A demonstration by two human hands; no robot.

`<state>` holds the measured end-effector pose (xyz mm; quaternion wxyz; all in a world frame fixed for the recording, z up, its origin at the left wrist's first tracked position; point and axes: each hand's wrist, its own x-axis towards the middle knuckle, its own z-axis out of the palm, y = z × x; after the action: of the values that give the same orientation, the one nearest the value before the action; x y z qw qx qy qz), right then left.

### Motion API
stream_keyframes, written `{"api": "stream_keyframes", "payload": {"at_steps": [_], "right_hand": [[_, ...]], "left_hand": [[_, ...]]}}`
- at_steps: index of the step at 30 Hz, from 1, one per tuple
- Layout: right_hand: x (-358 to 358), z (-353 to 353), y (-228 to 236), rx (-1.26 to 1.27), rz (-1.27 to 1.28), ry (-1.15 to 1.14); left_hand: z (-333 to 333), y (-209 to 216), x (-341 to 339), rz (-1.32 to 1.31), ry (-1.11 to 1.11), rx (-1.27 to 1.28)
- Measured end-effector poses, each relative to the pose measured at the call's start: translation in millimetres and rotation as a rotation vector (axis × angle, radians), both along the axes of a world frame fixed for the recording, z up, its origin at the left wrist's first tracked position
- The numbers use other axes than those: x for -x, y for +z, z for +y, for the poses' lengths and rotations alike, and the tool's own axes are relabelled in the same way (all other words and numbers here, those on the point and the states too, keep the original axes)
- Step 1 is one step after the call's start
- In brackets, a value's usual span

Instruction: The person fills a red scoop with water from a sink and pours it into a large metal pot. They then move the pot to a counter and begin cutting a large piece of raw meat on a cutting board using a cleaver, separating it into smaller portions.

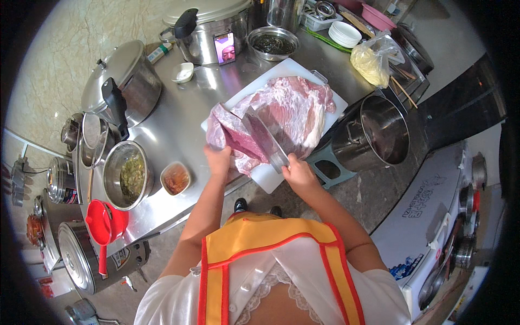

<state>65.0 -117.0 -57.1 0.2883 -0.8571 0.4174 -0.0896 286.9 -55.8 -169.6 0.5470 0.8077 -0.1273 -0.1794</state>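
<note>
A lit phone [225, 49] stands before a steel pressure cooker [203, 33], near a bowl [273, 57] of dark strands [272, 44].

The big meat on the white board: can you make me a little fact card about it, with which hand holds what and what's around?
Meat: big pink slab with white fat
Under it: white cutting board
Left hand: holding the meat's near left edge
Right hand: gripping the knife by its handle
Knife: broad blade against the meat
Beyond the board: steel bowl of dark food
Right of the board: large metal pot
</note>
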Motion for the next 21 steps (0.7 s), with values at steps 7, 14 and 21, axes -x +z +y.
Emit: {"api": "stream_keyframes", "payload": {"at_steps": [7,14,21], "right_hand": [[-20.1,4.7,6.7,-0.012,0.016,0.127],[-6.7,-20.1,-9.8,0.077,0.093,0.013],[-7.2,-18.6,-7.9,0.077,0.069,0.006]], "left_hand": [[5.2,-11.3,-4.4,0.007,-0.036,0.046],[11.2,-14.1,-7.4,0.286,-0.046,0.083],[11.6,27.4,8.3,0.217,-0.249,0.051]]}}
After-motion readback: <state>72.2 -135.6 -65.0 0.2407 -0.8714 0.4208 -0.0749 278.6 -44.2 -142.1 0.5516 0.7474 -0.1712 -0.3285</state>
